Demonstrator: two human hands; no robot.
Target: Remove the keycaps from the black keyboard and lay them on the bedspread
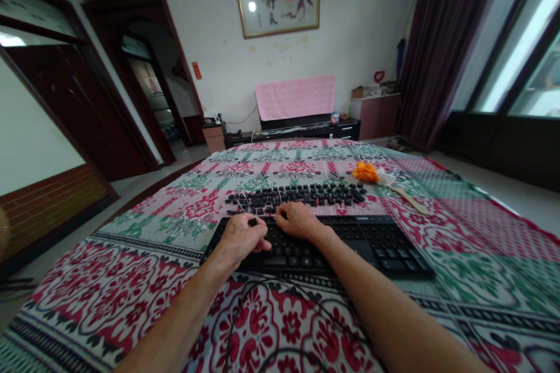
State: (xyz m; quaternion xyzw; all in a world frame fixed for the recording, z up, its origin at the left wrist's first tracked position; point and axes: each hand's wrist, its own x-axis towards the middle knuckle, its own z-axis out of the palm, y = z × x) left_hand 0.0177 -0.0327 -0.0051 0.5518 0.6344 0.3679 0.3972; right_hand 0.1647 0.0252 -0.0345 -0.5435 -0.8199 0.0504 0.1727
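A black keyboard point(363, 250) lies across the patterned cloth in front of me, with many of its keycaps off. Over its left part, my left hand point(242, 236) is closed, and a small dark object point(253, 222) shows between thumb and fingers; its kind is unclear. A thin light line seems to stick out beyond that hand. My right hand point(297, 220) rests at the keyboard's top edge with fingers bent together; whatever they hold, if anything, is hidden. Just behind the keyboard, loose black keycaps point(326, 193) lie in rough rows.
Right of the keycaps lies a brush with a wooden handle point(411, 200) beside an orange crumpled bundle point(365, 172). A black cable point(234, 315) loops over the tablecloth point(153, 280) near me. Beyond the table stands a low cabinet with a pink cloth point(295, 98) above it.
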